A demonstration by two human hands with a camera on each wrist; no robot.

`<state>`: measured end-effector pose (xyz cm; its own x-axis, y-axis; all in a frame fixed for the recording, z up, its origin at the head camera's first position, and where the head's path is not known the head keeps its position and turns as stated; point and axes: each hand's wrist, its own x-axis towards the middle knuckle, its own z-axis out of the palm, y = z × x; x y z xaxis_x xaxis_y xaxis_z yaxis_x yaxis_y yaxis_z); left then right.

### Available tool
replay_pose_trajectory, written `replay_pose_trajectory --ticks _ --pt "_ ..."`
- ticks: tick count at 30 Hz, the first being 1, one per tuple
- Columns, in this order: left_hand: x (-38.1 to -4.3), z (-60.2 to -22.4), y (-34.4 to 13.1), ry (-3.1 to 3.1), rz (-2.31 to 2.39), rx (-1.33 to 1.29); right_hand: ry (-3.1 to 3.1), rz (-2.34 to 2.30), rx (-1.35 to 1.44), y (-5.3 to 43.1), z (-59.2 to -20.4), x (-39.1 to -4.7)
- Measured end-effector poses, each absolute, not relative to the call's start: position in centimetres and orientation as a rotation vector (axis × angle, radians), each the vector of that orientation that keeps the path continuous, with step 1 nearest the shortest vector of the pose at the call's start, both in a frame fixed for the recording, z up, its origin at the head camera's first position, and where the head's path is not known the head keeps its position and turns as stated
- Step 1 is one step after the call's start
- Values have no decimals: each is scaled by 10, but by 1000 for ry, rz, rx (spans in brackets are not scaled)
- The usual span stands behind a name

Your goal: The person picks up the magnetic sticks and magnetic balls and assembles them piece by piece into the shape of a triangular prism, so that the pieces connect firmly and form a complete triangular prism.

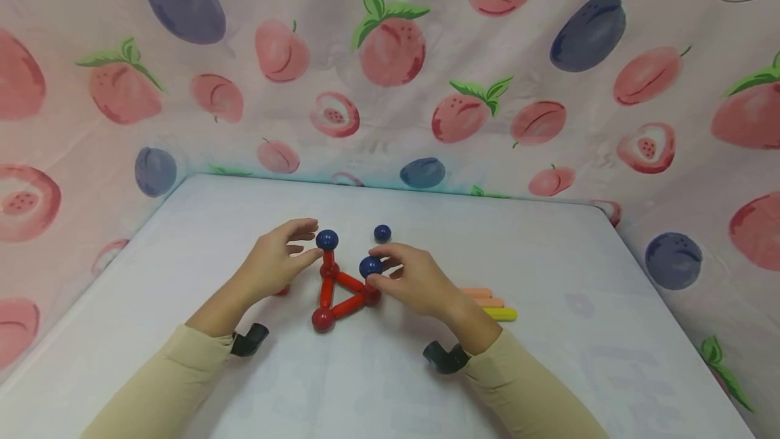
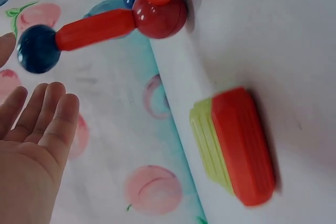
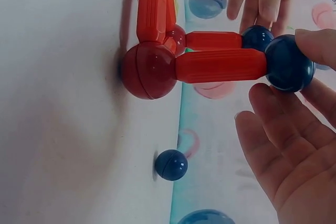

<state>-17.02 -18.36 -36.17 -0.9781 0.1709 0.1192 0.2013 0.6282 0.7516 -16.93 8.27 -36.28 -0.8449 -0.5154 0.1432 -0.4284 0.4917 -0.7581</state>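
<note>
A triangle of red rods (image 1: 349,306) joined by red balls (image 1: 323,319) lies on the table between the hands. Two red rods stand up from its far corners, each topped by a blue ball. My right hand (image 1: 417,280) pinches the nearer blue ball (image 3: 290,63) between thumb and fingers. Beside the other blue ball (image 1: 327,240) is my left hand (image 1: 277,259), its fingers extended; the left wrist view shows a gap between those fingers and the ball (image 2: 39,49).
One loose blue ball (image 1: 382,233) sits behind the triangle. Orange sticks (image 1: 478,293) and a yellow stick (image 1: 502,314) lie right, partly behind the right hand. A red rod (image 2: 244,148) lies against a yellow-green one (image 2: 210,145) near the left hand. Fruit-print cloth hangs behind the table.
</note>
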Motion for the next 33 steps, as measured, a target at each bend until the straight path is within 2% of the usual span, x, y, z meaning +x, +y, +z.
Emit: replay_pose_trajectory --ticks 14,33 --pt "-139 -374 -231 -2919 -1105 -254 2648 -1278 -825 84 -365 -171" --pt "-141 -392 -243 -3195 -974 -228 2658 -1254 -790 90 -367 -170"
